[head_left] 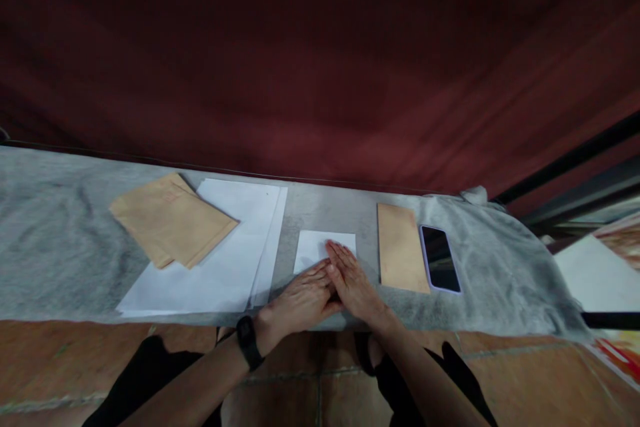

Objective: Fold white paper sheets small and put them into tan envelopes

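Observation:
A small white piece of paper (313,243), perhaps folded, lies in the middle of the cloth-covered bench. Both of my hands rest on its near part and hide it there. My left hand (307,297) is stretched out flat, palm down, with a black band on its wrist. Over its fingertips lies my right hand (353,283), its fingers extended and pointing away to the left. Neither hand grips anything. To the left is a stack of larger white sheets (220,280), with brown envelopes (173,220) overlapping its upper left corner.
Right of the hands lies a single brown envelope (401,247), with a phone (441,259) in a lilac case beside it. Grey cloth (505,273) covers the narrow bench. A dark red curtain (320,80) hangs behind it. Dark bars (575,157) stand at the right.

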Tool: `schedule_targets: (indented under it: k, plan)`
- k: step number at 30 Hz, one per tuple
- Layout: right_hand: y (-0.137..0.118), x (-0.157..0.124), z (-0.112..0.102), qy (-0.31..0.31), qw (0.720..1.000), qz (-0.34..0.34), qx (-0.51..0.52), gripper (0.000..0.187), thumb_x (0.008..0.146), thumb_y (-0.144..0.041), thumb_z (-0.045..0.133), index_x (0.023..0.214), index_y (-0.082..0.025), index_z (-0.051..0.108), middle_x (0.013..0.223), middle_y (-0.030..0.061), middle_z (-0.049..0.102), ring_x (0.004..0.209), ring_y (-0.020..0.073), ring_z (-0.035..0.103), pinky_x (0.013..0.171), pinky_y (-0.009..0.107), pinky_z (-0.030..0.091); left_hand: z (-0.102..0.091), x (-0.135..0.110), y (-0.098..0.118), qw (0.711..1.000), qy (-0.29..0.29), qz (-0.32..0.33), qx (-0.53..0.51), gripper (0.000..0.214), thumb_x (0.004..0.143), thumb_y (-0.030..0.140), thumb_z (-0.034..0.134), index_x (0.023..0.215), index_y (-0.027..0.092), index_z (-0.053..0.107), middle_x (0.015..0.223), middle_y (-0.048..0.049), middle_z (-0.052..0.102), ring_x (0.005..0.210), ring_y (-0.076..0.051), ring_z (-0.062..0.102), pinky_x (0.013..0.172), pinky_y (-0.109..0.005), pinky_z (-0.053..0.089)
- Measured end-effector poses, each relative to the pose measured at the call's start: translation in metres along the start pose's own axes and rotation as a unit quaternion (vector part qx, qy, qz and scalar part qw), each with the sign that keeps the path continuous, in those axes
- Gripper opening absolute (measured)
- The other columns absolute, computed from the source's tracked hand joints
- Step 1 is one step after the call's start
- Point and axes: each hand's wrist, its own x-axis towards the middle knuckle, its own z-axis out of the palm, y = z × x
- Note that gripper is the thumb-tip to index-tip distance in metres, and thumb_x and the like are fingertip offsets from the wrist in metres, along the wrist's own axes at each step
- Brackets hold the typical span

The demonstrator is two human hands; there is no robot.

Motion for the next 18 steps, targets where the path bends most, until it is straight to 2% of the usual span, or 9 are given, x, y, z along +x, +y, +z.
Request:
schedule_targets:
  k: [4,10,13,18]
  plan:
    - [0.011,-0.003,0.006,0.025,0.998,0.023,-0.055,0.058,0.109,-0.041,0.021,0.158,-0.011,0.028,0.163,0.0131,0.033,0.152,0.0213,0.027,0.124,0.046,0.031,-0.001,-0.004,-0.01,1.0,-0.009,0.012,0.02,0.057,0.104,0.051,0.038,0.145,0.013,0.048,0.15,-0.013,0.054,0.145,-0.019,0.042,0.125,-0.038,0.025]
    - [0.017,-0.006,0.01,0.053,0.989,0.038,-0.131,0.059,0.108,-0.04,0.027,0.158,-0.008,0.029,0.163,0.0164,0.032,0.152,0.0244,0.027,0.123,0.046,0.031,0.003,-0.008,-0.026,0.996,0.032,-0.051,0.065,0.066,0.104,0.052,0.034,0.157,0.013,0.028,0.161,-0.0144,0.037,0.152,-0.021,0.03,0.124,-0.041,0.025]
    - [0.019,-0.006,0.012,0.075,0.984,0.055,-0.155,0.062,0.107,-0.042,0.032,0.157,-0.006,0.03,0.162,0.019,0.033,0.151,0.0271,0.03,0.122,0.048,0.032,0.006,-0.008,-0.032,0.994,0.036,-0.071,0.074,0.066,0.104,0.05,0.035,0.158,0.014,0.027,0.162,-0.0142,0.036,0.152,-0.022,0.029,0.124,-0.043,0.025]
    - [0.023,-0.006,0.011,0.09,0.979,0.065,-0.171,0.061,0.107,-0.041,0.035,0.155,-0.004,0.033,0.16,0.0211,0.036,0.15,0.0283,0.032,0.12,0.048,0.033,0.002,-0.008,-0.04,0.994,0.038,-0.066,0.08,0.056,0.104,0.041,0.04,0.153,0.015,0.037,0.161,-0.0133,0.039,0.15,-0.022,0.034,0.122,-0.041,0.03]
